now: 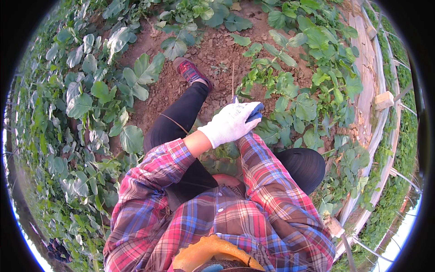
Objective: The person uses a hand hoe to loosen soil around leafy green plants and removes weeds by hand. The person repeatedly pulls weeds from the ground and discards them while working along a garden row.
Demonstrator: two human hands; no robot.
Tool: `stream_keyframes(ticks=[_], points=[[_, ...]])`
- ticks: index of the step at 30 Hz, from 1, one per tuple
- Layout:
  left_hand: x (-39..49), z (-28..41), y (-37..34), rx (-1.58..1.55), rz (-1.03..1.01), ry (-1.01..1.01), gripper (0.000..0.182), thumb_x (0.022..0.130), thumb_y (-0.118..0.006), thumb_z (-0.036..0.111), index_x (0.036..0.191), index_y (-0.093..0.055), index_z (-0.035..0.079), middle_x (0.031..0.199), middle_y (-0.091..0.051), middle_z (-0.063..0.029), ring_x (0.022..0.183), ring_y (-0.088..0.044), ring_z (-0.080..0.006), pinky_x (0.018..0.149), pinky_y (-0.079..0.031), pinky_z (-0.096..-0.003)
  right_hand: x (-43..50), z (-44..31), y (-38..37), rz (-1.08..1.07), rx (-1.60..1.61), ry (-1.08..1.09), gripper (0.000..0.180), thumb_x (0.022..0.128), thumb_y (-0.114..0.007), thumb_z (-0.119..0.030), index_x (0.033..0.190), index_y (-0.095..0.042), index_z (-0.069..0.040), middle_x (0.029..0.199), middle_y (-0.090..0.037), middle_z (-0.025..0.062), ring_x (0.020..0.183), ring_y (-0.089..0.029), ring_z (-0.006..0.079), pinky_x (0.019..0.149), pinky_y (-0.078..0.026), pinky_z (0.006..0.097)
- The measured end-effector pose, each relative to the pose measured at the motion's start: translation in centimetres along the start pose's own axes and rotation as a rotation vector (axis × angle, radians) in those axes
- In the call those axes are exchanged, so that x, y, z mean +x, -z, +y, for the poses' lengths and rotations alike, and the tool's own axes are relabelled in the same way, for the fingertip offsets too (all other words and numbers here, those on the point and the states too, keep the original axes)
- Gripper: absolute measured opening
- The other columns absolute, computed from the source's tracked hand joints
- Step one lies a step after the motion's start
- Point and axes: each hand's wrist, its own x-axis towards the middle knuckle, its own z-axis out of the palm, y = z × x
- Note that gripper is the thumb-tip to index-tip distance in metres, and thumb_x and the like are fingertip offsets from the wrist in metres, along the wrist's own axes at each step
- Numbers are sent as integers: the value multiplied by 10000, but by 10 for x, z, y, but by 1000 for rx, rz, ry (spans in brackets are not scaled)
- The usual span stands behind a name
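Observation:
My left hand (231, 122) wears a white knitted glove with blue-coated fingers. It lies curled, back up, over the end of my right sleeve (256, 149), with its fingers bent down out of sight. My right hand is almost wholly hidden beneath it, so what either hand holds does not show. A thin brown stalk or stick (233, 80) stands out just beyond the gloves; whether it is held cannot be told. Broad-leaved green plants (268, 131) touch the area right of the hands. Bare reddish soil (215, 51) lies ahead of them.
My left leg stretches forward, with a red plaid shoe (192, 71) on the soil. My bent right knee (302, 168) is beside the sleeve. Dense leafy plants (81, 102) grow at left. Plastic sheeting (367, 85), wooden blocks (384, 100) and rods run along the right.

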Motion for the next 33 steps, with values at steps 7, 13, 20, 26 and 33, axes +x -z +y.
stream_keyframes(ticks=[7,13,20,26,33], points=[[-2,-4,1,25,-116,100,366,921,-587,338,1169,-601,68,1074,-661,-174,999,-630,-354,882,-496,-419,-17,14,0,-122,89,57,464,925,-565,-370,1315,-498,-129,832,-643,115,706,-624,265,623,-505,398],[-31,36,29,143,-180,265,420,908,-618,384,1150,-636,42,1042,-677,-167,983,-647,-336,882,-500,-383,-5,9,46,-326,1364,-170,448,924,-571,-399,1300,-509,-164,769,-625,77,628,-607,220,567,-496,376],[-86,80,32,-311,3,330,306,956,-579,219,1207,-612,47,920,-670,-28,804,-618,-95,754,-503,-276,-108,5,176,-1054,2221,246,356,987,-504,-284,1272,-503,-70,596,-317,-69,402,-237,61,392,-235,231],[-79,140,43,-320,-134,290,343,985,-521,121,1315,-538,30,933,-668,-38,851,-626,-108,791,-514,-279,-195,50,261,-923,2266,381,412,989,-506,-208,1345,-471,-6,623,-288,-64,489,-280,48,474,-273,225],[-32,167,42,222,-210,-136,418,842,-624,90,1258,-586,92,1036,-644,-129,977,-609,-325,887,-471,-409,-209,69,267,-1091,2536,515,416,1045,-354,-205,1399,-431,1,639,-311,-54,487,-320,53,493,-323,242]])
